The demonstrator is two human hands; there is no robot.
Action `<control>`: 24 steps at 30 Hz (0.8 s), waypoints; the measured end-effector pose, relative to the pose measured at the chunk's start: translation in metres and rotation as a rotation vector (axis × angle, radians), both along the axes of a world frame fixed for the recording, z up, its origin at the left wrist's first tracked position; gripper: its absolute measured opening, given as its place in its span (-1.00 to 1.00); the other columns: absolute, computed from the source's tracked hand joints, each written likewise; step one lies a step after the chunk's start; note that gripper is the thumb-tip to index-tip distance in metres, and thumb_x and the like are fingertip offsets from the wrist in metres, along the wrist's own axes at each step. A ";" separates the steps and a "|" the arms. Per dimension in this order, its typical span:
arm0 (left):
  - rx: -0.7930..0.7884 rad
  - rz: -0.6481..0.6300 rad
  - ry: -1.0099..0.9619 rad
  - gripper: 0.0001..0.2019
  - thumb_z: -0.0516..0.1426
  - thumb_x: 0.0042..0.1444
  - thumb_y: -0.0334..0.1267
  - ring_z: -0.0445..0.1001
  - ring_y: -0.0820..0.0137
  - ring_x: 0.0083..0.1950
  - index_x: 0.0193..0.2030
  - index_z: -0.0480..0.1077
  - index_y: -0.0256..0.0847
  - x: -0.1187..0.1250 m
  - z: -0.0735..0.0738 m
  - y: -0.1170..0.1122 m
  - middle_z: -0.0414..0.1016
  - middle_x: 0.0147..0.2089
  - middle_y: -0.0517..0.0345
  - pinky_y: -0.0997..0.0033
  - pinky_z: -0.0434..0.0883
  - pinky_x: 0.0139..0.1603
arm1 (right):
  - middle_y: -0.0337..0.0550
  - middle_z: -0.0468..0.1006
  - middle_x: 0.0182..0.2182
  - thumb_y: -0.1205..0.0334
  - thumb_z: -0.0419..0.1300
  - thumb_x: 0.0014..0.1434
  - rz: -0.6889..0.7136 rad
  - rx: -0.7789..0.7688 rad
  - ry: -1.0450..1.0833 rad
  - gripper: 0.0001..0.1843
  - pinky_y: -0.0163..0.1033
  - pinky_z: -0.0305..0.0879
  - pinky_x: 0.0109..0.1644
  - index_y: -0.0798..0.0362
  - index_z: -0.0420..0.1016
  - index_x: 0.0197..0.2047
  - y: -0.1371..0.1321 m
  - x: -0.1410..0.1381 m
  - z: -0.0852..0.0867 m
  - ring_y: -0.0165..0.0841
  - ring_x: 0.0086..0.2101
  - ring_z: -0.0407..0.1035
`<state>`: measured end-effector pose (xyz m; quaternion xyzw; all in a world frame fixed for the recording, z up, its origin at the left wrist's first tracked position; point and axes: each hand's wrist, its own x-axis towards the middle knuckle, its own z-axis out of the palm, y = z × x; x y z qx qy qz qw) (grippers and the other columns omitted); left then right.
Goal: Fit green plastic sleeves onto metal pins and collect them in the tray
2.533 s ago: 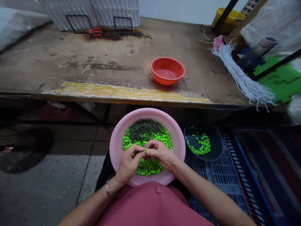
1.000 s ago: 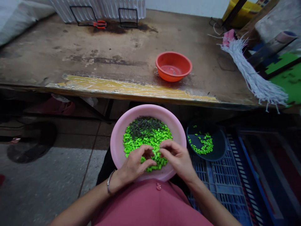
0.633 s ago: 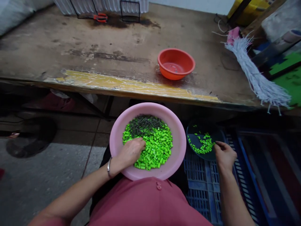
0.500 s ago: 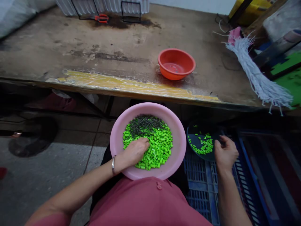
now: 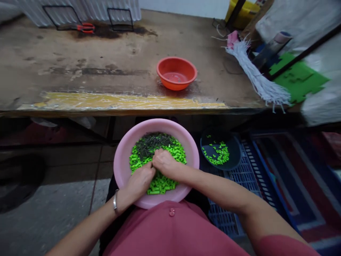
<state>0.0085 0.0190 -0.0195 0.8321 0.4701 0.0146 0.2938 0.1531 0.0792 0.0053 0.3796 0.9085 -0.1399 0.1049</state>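
Note:
A pink basin [image 5: 121, 160] rests on my lap, filled with short bright green tube pieces [image 5: 161, 184]. Thin dark pieces [image 5: 151, 141] lie heaped on the far side of the green ones. Over the middle of the basin, my left hand [image 5: 141, 179] and my right hand [image 5: 165, 163] meet at the fingertips. Both hands are closed in a pinch; whatever is between the fingers is too small and hidden to make out. To the right, a dark bowl [image 5: 234, 156] holds scattered green pieces [image 5: 222, 153].
An orange bowl [image 5: 176, 73] stands near the front edge of the worktable [image 5: 119, 53]. At its right lie a bundle of white strings [image 5: 253, 73] and a green mat [image 5: 298, 78]. Red-handled pliers [image 5: 86, 28] are at the back left. Blue crates [image 5: 226, 217] stand low on my right.
My right hand has moved left from beside the dark bowl to the pink basin, where it joins my left hand. The camera view has shifted to the right.

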 end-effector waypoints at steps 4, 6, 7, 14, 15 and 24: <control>-0.059 0.078 -0.049 -0.85 -0.01 0.20 -0.42 0.44 0.25 -0.22 -0.29 0.39 -0.26 -0.011 -0.005 0.000 0.42 -0.23 -0.02 0.22 0.41 -0.13 | 0.21 0.54 -0.25 0.52 0.07 0.23 -0.043 0.007 -0.076 -0.81 -0.17 0.36 -0.26 0.31 0.53 -0.24 -0.006 -0.005 -0.001 -0.16 -0.22 0.42; -0.053 0.157 -0.221 -0.85 0.00 0.22 -0.36 0.44 0.25 -0.19 -0.28 0.39 -0.24 -0.012 0.001 0.000 0.41 -0.24 0.01 0.22 0.41 -0.12 | 0.24 0.52 -0.22 0.52 0.04 0.24 -0.081 0.021 -0.099 -0.79 -0.14 0.37 -0.26 0.34 0.50 -0.18 -0.010 -0.004 0.001 -0.12 -0.19 0.41; -0.069 0.218 -0.333 -0.84 0.00 0.23 -0.32 0.45 0.26 -0.20 -0.27 0.39 -0.23 -0.012 0.005 0.000 0.41 -0.26 0.02 0.23 0.42 -0.14 | 0.25 0.51 -0.22 0.53 0.02 0.25 -0.101 0.027 -0.108 -0.78 -0.12 0.37 -0.26 0.35 0.49 -0.16 -0.012 -0.003 0.002 -0.11 -0.19 0.41; -0.774 0.710 -1.014 -0.74 0.23 0.08 -0.15 0.49 0.44 -0.48 -0.19 0.40 -0.28 0.000 0.024 -0.002 0.46 -0.47 0.22 0.42 0.49 -0.38 | 0.07 0.54 -0.31 0.50 0.04 0.26 -0.124 -0.004 -0.015 -0.78 -0.21 0.33 -0.24 0.20 0.51 -0.27 -0.012 0.020 0.007 -0.21 -0.25 0.43; -0.823 0.757 -1.090 -0.71 0.29 0.01 -0.15 0.51 0.44 -0.45 -0.20 0.41 -0.30 0.001 0.024 -0.002 0.48 -0.44 0.21 0.42 0.51 -0.35 | 0.04 0.54 -0.31 0.48 0.04 0.27 -0.134 -0.001 0.011 -0.78 -0.22 0.32 -0.23 0.17 0.50 -0.28 -0.011 0.025 0.009 -0.23 -0.26 0.43; -1.017 0.928 -1.387 -0.65 0.41 -0.11 -0.27 0.52 0.48 -0.41 -0.19 0.49 -0.34 -0.003 0.025 -0.001 0.49 -0.41 0.20 0.50 0.54 -0.35 | -0.21 0.55 -0.40 0.33 0.20 0.21 -0.589 -0.320 0.896 -0.92 -0.31 0.33 -0.31 0.07 0.54 -0.29 -0.033 0.049 0.027 -0.41 -0.44 0.41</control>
